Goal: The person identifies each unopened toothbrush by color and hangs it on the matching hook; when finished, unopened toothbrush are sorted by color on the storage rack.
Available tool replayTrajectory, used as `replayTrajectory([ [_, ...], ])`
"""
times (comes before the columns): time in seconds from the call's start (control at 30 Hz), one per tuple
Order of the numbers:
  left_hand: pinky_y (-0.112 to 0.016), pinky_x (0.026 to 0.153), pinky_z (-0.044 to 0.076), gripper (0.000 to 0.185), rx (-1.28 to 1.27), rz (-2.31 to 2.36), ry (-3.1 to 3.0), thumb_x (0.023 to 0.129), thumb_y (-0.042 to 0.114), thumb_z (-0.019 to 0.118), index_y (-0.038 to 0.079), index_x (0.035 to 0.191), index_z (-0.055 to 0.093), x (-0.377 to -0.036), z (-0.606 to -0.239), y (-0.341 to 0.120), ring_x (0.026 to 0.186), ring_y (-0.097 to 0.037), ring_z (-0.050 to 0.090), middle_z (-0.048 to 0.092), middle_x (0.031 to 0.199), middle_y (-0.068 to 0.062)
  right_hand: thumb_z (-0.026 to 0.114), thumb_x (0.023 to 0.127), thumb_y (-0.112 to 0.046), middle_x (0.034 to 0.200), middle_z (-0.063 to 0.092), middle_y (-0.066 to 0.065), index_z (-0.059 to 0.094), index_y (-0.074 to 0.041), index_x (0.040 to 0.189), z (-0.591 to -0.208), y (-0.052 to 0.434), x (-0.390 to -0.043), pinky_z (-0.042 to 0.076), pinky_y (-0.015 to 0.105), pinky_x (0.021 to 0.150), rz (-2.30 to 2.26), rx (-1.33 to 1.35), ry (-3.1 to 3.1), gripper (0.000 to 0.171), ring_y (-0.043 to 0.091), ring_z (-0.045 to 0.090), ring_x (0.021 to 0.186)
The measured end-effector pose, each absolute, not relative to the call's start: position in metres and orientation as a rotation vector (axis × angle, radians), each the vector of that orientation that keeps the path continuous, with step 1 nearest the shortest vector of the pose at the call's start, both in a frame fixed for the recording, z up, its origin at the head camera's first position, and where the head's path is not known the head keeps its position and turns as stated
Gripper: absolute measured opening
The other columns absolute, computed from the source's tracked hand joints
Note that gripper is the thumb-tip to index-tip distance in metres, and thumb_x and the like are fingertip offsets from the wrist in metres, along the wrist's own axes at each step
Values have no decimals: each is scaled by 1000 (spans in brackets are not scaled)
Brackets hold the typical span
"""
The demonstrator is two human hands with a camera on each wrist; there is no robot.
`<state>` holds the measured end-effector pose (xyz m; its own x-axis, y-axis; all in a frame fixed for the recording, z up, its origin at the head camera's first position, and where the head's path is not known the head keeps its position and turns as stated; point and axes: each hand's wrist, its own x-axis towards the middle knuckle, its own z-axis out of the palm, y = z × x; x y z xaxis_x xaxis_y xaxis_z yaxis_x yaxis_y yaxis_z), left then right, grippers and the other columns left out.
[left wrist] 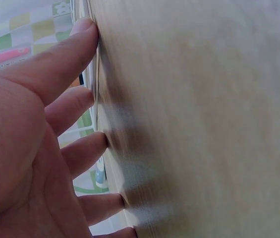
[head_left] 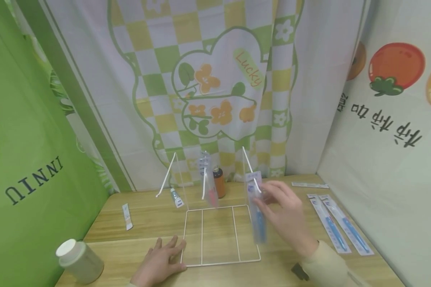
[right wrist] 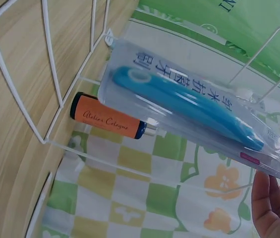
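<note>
A packaged blue toothbrush hangs upright at the right prong of a white wire rack. My right hand pinches the upper part of the package between thumb and fingers, close to the prong's tip. In the right wrist view the blue toothbrush handle shows through clear plastic. At the rack's front left corner my left hand rests with fingers spread, touching the table and the base wire. Packaged toothbrushes with a pink part hang on the middle prong. The left prong bears nothing.
Two packaged blue toothbrushes lie at the right, with a flat packet behind them. An orange bottle and a small tube stand or lie behind the rack. Left are a sachet and a white-capped jar.
</note>
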<state>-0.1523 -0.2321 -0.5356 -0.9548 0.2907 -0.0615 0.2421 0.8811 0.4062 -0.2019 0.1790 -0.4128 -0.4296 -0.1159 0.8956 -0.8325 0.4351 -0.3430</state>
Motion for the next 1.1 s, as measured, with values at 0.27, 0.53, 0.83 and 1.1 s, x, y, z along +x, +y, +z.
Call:
replayTrajectory([
  [0.27, -94, 103, 22, 82, 414, 611, 2934, 89, 60, 79, 20, 156, 59, -151, -536, -233, 140, -80, 25, 45, 165, -21, 91, 79, 6, 116, 70, 15, 74, 0, 119, -413, 172, -226, 65, 28, 72, 1043, 770, -1866, 44, 27, 75, 83],
  [0.53, -95, 101, 23, 81, 422, 605, 2931, 89, 60, 79, 19, 156, 59, -150, -536, -232, 139, -81, 26, 45, 165, -22, 90, 80, 9, 116, 69, 17, 72, 1, 120, -414, 169, -246, 67, 33, 71, 1010, 759, -1875, 45, 28, 77, 86],
  [0.83, -94, 104, 19, 80, 394, 639, 2935, 89, 58, 81, 20, 155, 60, -149, -532, -231, 142, -78, 24, 45, 166, -20, 90, 85, 1, 119, 67, 20, 70, 2, 122, -413, 165, -263, 68, 36, 74, 978, 705, -1916, 42, 33, 75, 93],
  [1.1, -94, 104, 20, 78, 386, 643, 2938, 89, 57, 82, 20, 155, 61, -150, -533, -231, 142, -78, 25, 46, 165, -20, 89, 87, -4, 118, 69, 19, 71, -1, 124, -413, 160, -286, 65, 52, 86, 979, 677, -1908, 41, 36, 71, 99],
])
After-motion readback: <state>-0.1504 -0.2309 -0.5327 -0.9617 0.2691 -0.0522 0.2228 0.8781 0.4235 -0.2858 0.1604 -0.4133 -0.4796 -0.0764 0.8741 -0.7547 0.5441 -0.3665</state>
